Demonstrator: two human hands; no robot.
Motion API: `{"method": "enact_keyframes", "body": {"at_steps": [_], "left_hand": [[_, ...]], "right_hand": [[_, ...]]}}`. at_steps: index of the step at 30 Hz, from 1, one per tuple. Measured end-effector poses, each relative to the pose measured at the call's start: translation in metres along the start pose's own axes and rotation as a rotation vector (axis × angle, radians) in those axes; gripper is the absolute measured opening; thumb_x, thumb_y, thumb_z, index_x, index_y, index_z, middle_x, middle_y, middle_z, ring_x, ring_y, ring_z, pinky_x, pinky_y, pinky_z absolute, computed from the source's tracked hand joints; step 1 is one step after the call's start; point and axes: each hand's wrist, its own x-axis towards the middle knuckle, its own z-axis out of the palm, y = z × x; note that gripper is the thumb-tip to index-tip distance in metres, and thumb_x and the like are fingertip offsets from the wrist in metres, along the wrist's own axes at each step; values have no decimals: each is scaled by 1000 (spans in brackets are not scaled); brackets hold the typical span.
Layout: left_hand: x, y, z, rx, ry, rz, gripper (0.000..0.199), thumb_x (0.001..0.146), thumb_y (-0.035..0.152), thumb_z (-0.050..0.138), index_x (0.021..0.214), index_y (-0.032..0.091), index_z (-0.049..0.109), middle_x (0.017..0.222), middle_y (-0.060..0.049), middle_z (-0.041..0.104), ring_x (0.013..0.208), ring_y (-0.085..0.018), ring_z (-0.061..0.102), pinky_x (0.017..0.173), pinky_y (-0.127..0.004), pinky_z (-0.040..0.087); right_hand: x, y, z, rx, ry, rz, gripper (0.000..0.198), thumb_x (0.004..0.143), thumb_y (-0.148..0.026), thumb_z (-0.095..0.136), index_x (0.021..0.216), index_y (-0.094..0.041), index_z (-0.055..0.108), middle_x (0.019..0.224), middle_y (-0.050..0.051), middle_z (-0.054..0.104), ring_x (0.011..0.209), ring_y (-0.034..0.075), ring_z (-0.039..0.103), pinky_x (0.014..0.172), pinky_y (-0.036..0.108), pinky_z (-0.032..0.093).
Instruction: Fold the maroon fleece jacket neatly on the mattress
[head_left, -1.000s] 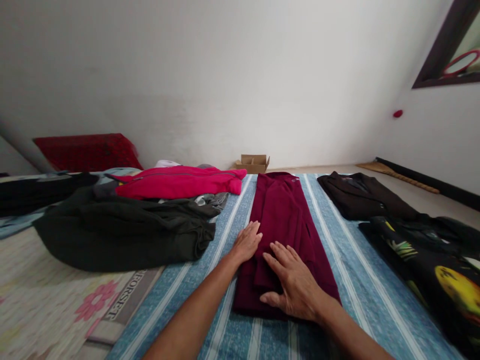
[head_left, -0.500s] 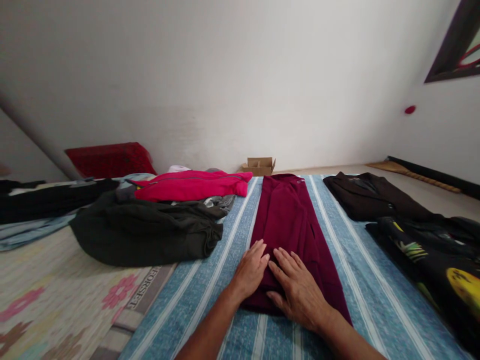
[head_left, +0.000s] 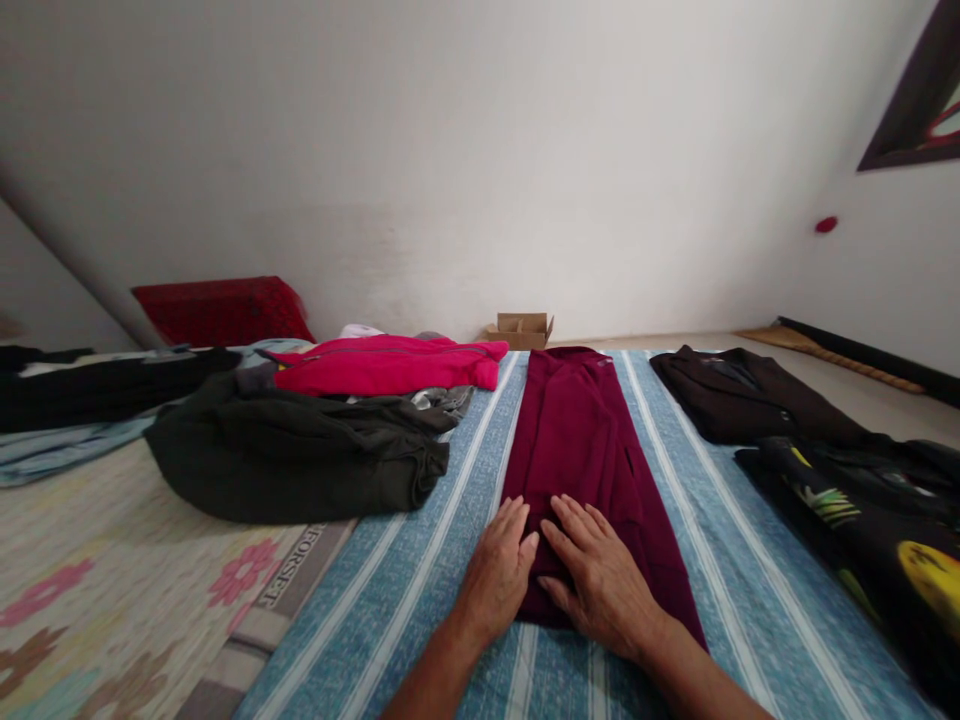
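Note:
A maroon long-sleeved garment (head_left: 574, 430), folded into a long narrow shape, lies on a blue striped sheet (head_left: 450, 540) in front of me. Its collar end points toward the wall and its lower end toward me. My left hand (head_left: 501, 570) rests flat on the lower left edge of the garment, fingers stretched forward. Flat on the cloth just beside it lies my right hand (head_left: 596, 575), its fingers a little apart. Neither hand grips the fabric. The part of the garment under my palms is hidden.
Left lie a dark green garment (head_left: 292, 455), a bright pink one (head_left: 390, 365) and black clothing (head_left: 112, 390) on a floral mat (head_left: 142, 570). At right are a dark brown garment (head_left: 750, 395) and a black printed one (head_left: 847, 510). A cardboard box (head_left: 521, 330) stands by the wall.
My left hand has shifted slightly down and right on the maroon garment. My right hand stays in nearly the same place, and the camera view has moved a little.

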Motion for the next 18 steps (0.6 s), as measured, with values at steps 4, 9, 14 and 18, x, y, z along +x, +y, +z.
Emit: {"method": "enact_keyframes", "body": {"at_steps": [4,9,14,18], "left_hand": [[1,-1,2,20,-11,1,46,91,31,33,133,14,44,138,-12,47,131,-21,38,108,-43,33],[3,1,-2,-26,1,-20,45,90,30,35,130,15,47,135,-10,51,127,-20,44,107,-39,36],[5,3,-11,-112,-19,-44,44,87,32,39,127,16,51,132,-9,54,123,-19,49,105,-38,39],[24,-9,-21,-139,0,-52,42,86,35,38,121,19,57,125,-6,60,117,-19,54,104,-37,40]], "right_hand": [[0,0,1,-1,-8,8,56,76,-24,60,131,-15,50,144,14,36,134,30,29,107,50,29],[0,0,0,-7,-21,11,57,75,-24,61,130,-15,50,144,15,36,133,30,30,107,50,30],[1,1,2,11,-17,24,57,77,-27,60,132,-17,48,145,14,35,134,30,29,107,50,29],[3,4,1,60,-18,23,59,80,-37,60,134,-18,45,145,13,34,134,29,28,108,49,26]]}}
